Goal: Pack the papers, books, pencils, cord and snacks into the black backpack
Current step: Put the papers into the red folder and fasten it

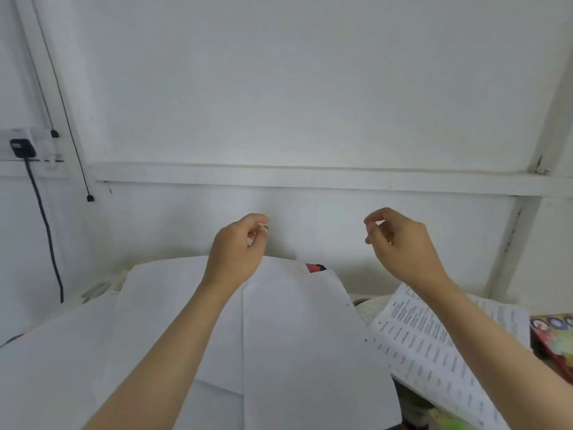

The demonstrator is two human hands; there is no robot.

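Two bare hands are hovering side by side above the work surface, well apart from each other. The left hand (238,246) and the right hand (400,243) are both hanging with fingers loosely curled and thumb tips near the forefingers, holding nothing and touching nothing.

Blank white papers (294,336) are lying in overlapping sheets directly beneath the left hand and forearm, filling the space between the two arms. Printed pages (434,342) are fanning out under the right forearm, just beside the blank sheets. A colourful book (552,339) is lying at the right edge, past the printed pages. A small red-and-black object (314,268), too hidden to identify, is peeking over the far edge of the papers, between the hands and below them. A black plug (22,148) is sitting in a wall socket at far left, its cable (46,231) hanging down.
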